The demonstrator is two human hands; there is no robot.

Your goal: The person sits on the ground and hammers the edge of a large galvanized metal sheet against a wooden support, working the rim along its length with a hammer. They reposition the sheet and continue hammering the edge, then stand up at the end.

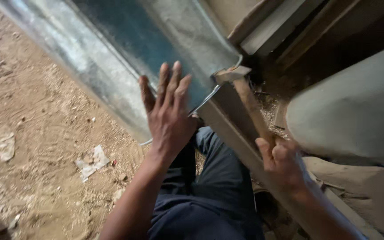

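The spread left hand [169, 116] is bracing a curved galvanized sheet [125, 49] while the right hand [282, 161], gripping a wooden-handled hammer [238, 82], is working its still-unflattened end edge.

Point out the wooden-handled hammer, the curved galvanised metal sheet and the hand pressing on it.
Wooden-handled hammer [250, 106]: head view, middle of its handle.
Curved grey galvanised metal sheet [112, 58]: head view, its bare outer face.
Left hand [167, 118]: head view, back of the hand, flat on the sheet.
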